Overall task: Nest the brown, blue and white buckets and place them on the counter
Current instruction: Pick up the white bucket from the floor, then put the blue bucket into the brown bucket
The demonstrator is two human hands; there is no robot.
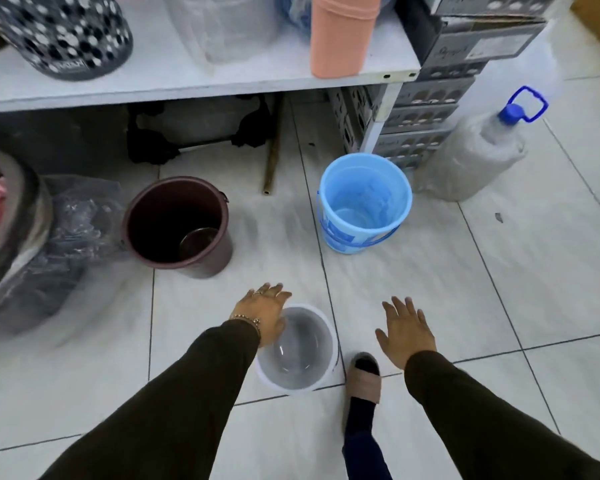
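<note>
While both grips are spread, L hand (269, 315) over white bucket (297, 348); all 3 upright, mouths up.

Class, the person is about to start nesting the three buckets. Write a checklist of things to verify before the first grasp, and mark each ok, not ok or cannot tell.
1. All three buckets in view on the floor: brown bucket, blue bucket, white bucket: ok.
2. All upright, mouths up: ok.
3. Buckets empty: blue and white ok; something round shows at the brown one's bottom: cannot tell.
4. Both hands free: left hand open over the white bucket's rim, right hand open in the air: ok.
5. Free space on the counter: crowded, cannot tell.
6. Foot beside the white bucket, touching or not: cannot tell.
</note>
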